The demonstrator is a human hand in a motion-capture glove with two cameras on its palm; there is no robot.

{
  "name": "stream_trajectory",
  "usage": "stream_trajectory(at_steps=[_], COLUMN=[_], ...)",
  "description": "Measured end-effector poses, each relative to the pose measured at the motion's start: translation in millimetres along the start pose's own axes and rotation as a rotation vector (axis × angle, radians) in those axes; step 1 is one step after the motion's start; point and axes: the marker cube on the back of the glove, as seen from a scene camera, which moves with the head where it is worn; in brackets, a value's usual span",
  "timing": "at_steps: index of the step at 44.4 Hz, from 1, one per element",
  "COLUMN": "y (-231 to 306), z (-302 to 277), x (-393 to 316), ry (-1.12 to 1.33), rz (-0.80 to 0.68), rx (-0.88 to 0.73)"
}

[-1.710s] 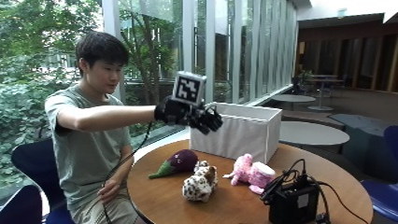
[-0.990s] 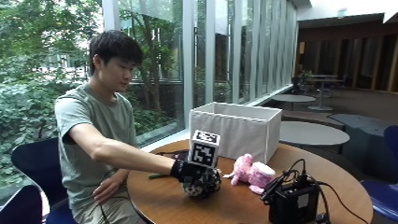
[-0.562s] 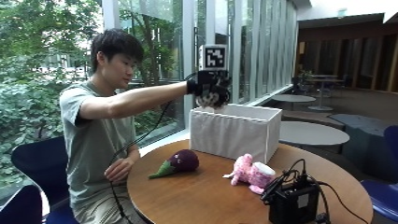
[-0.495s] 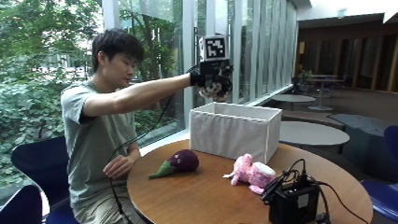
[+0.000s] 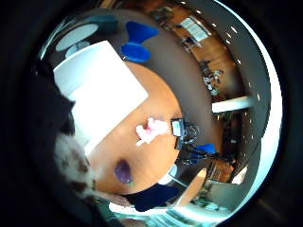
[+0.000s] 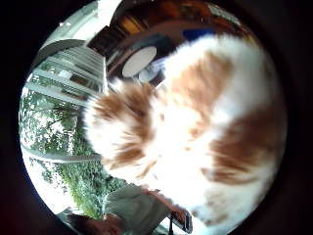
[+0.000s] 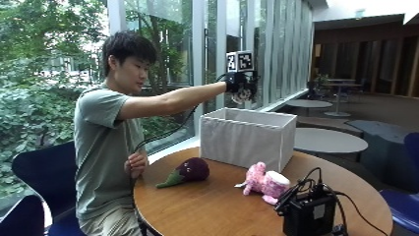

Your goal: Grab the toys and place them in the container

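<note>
Gloved right hand (image 7: 240, 84) clutching spotted plush toy (image 7: 245, 94) above white container (image 7: 245, 137).

Seated person extends right arm at shoulder height, gloved right hand (image 7: 239, 86) raised, fingers curled downward; bare left hand (image 7: 136, 163) held near waist.

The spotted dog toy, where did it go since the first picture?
The gloved right hand went down to the table, gripped the spotted dog toy and lifted it above the white container. The eggplant toy and pink toy stayed on the table.
</note>
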Motion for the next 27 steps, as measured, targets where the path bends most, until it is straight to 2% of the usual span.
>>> stream_trajectory(at_steps=[8, 14, 21, 27], y=[-14, -5, 30, 65], z=[34, 11, -20, -25], x=[-33, -9, 59, 119], ry=[0.017, 0.009, 0.056, 0.065], rz=[-0.072, -0.045, 0.041, 0.136], rx=[-0.346, -0.285, -0.221, -0.201])
